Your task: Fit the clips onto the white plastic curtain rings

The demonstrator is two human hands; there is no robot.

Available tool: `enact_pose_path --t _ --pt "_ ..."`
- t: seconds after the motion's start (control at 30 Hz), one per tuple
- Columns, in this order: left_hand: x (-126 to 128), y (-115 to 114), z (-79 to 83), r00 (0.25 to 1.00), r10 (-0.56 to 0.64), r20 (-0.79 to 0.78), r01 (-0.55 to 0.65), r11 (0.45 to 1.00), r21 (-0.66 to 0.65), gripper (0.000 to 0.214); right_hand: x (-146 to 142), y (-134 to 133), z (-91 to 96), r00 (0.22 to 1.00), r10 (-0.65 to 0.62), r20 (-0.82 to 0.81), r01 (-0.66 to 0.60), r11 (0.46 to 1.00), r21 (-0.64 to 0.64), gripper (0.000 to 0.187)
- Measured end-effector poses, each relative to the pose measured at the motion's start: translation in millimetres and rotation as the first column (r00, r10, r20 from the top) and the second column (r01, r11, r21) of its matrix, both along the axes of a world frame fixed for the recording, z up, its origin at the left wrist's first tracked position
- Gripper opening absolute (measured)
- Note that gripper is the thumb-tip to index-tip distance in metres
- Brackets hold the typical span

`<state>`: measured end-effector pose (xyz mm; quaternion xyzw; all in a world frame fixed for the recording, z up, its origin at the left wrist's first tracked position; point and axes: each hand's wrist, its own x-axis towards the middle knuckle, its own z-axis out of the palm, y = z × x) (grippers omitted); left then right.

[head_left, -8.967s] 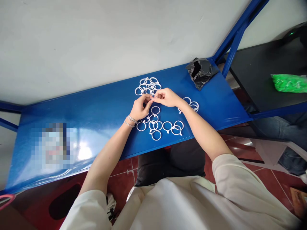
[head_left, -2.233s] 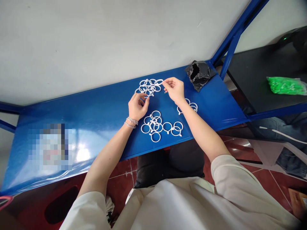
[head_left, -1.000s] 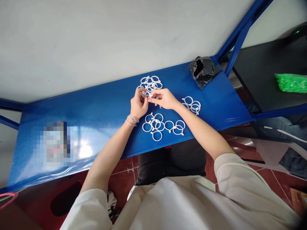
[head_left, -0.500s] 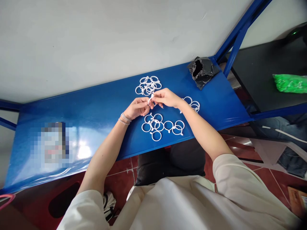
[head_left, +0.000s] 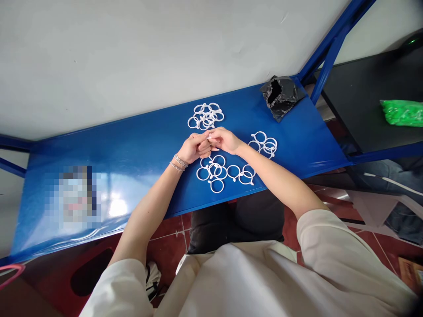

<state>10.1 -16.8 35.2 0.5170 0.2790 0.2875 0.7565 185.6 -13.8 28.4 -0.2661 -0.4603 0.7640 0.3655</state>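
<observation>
My left hand [head_left: 193, 149] and my right hand [head_left: 225, 139] meet fingertip to fingertip over the blue table [head_left: 139, 149]. Both pinch one small white plastic ring [head_left: 209, 137], mostly hidden by the fingers. A far pile of white rings [head_left: 205, 116] lies just beyond my hands. A near group of white rings [head_left: 224, 171] lies below my hands, by the table's front edge. A smaller cluster of rings [head_left: 264, 144] rests to the right of my right wrist. Silver bracelets circle my left wrist.
A crumpled black plastic bag [head_left: 280, 94] sits at the table's far right corner by the blue frame post [head_left: 325, 53]. A green bag [head_left: 402, 112] lies on a dark table [head_left: 363, 101] to the right. A blurred patch [head_left: 74, 196] lies on the table's left.
My right hand reached to the far pile, then came back to meet the left. Over the last half second both hands sank slightly toward the near rings, fingers still pinched together.
</observation>
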Motion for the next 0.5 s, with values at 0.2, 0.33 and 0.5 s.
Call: enact_pose_path --t 0.2,0.33,0.5 --pt "-0.1 4.5 -8.4 1.0 -0.006 0.005 0.006 1.0 0.03 0.09 -4.5 -3.6 11.8 0.996 -0.078 0.034 0.08 0.994 -0.075 0.082" --pt "2.4 2.8 -5.5 0.998 0.059 0.036 -0.061 0.996 0.068 0.089 -2.6 -0.4 10.8 0.996 -0.084 0.043 0.086 0.994 -0.063 0.08" --pt "8.9 -1.1 -7.3 0.98 0.201 -0.002 -0.2 0.974 0.105 0.081 3.1 4.6 8.8 0.988 -0.139 0.07 0.145 0.986 -0.086 0.069"
